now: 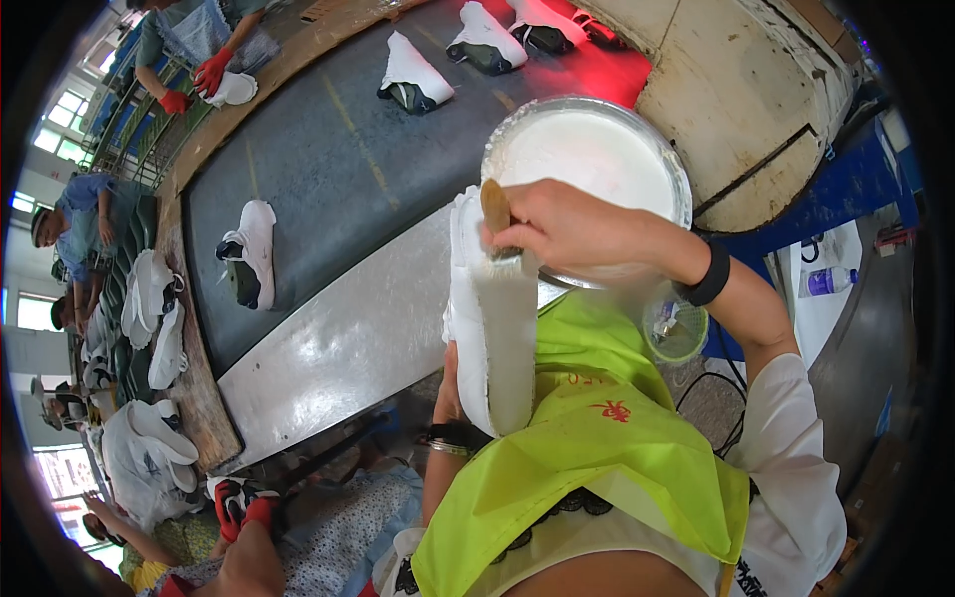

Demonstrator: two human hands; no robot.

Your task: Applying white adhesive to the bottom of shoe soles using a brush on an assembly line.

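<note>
A white shoe (464, 308) is held upright before my apron, its pale, wet-looking sole (507, 338) turned toward the right. From behind, my left hand (450, 386) grips the shoe; its fingers are mostly hidden. My right hand (562, 224) is closed round the wooden handle of a brush (494, 207), whose bristles press on the upper part of the sole. Just beyond my right hand stands a round metal basin (684, 184) of white liquid (587, 149), partly covered by my forearm.
A dark conveyor belt (328, 149) carries several white-and-dark shoes, including one at its left (257, 257). A metal ledge (338, 338) edges it. Co-workers in red gloves (214, 72) handle shoes at far left and lower left. A green basket (678, 333) and cables lie right.
</note>
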